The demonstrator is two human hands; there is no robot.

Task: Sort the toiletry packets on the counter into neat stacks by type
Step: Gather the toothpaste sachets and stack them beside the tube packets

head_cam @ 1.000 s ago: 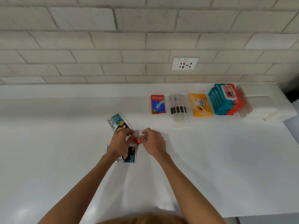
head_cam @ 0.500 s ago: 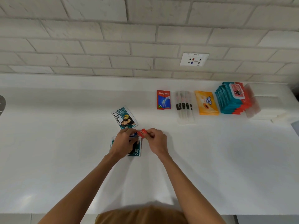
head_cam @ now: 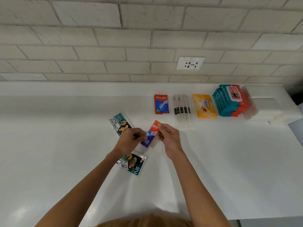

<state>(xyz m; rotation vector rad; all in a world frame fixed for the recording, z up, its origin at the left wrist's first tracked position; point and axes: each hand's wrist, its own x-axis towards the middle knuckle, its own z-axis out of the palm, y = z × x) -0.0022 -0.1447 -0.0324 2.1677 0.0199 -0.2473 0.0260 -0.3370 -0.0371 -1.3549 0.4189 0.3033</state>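
Red toothpaste sachet [head_cam: 153,130] in pinch of left hand [head_cam: 129,141] and right hand [head_cam: 169,136], logo half-covered.

At the worktop's [head_cam: 65,145] back, left to right, lie toothpaste packets [head_cam: 161,104], tubes [head_cam: 182,108], wipes pack [head_cam: 205,106], wipes stack [head_cam: 229,102]; nearer and leftward, far sachet [head_cam: 120,123] behind near sachet [head_cam: 131,164].

Left hand [head_cam: 129,141] and right hand [head_cam: 169,138] close together.
Both pinch one red sachet [head_cam: 151,134], left low, right at its top.
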